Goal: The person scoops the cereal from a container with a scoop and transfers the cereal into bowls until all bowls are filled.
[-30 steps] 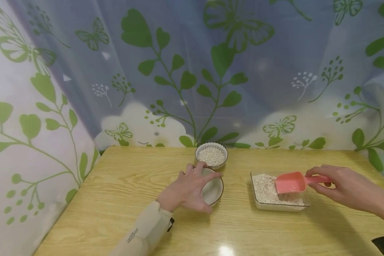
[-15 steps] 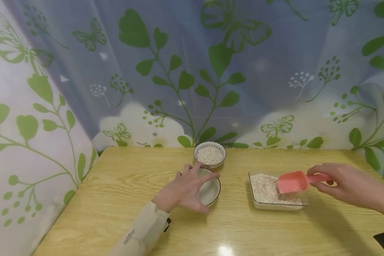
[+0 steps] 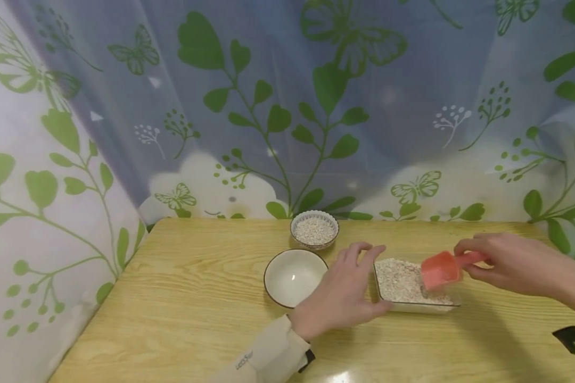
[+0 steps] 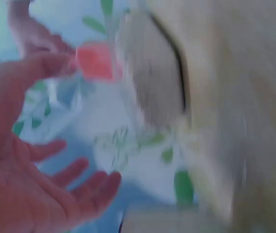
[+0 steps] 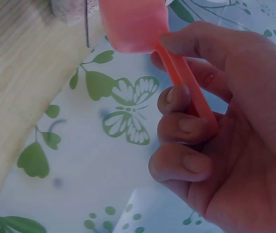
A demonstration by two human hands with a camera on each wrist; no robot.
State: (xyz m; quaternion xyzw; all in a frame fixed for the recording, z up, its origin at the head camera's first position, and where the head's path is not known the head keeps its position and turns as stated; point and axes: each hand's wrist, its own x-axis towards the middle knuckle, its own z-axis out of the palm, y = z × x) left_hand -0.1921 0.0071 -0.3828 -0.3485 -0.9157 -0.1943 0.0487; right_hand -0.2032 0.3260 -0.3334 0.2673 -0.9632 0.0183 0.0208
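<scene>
My right hand [image 3: 512, 263] grips the handle of a pink scoop [image 3: 440, 270], its fingers curled round it in the right wrist view. The scoop's bowl is over a clear rectangular container [image 3: 419, 307] of oat flakes [image 3: 397, 279]. Fingers spread, my left hand [image 3: 342, 292] is at the container's left side, its fingertips close to the rim. In the blurred left wrist view the left hand [image 4: 45, 165] shows an open palm with nothing in it. Left of that hand stands an empty cream bowl [image 3: 292, 276] with a dark rim, partly covered by the hand.
A small patterned bowl [image 3: 314, 244] holding oat flakes stands behind the cream bowl. All of it rests on a wooden table [image 3: 187, 298]. A curtain [image 3: 249, 106] with leaves and butterflies hangs along the table's back edge.
My left hand has left the cream bowl and moved right to the container. The scoop has shifted slightly right and tilted, still in my right hand.
</scene>
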